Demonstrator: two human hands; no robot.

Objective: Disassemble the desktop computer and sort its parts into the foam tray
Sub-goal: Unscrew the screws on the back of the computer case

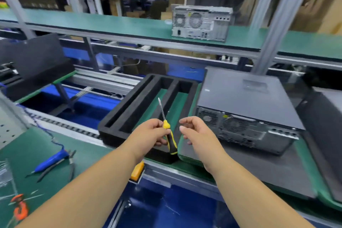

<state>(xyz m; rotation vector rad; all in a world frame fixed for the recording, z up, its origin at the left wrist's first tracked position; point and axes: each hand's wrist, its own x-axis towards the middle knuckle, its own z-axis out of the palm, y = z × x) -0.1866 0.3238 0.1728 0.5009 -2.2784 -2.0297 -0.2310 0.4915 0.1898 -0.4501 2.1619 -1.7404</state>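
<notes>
Passing screwdriver [167, 131] from left hand [151, 132], which grips its yellow-black handle, blade up, toward right hand [194, 131], held loose, fingers relaxed, empty, just beside. Best taken low on handle, full grip, before addressing rear screws of computer [246, 98], lid on, flat beside tray [148, 90].

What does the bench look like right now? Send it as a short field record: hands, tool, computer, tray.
left hand: grips the screwdriver by its yellow-black handle, tip pointing up
right hand: open, beside the handle, holding nothing
desktop computer: lying flat on a dark mat, cover on, rear panel facing the person
foam tray: black, left of the computer, visible slots hold no parts
second computer: on the far shelf
</notes>
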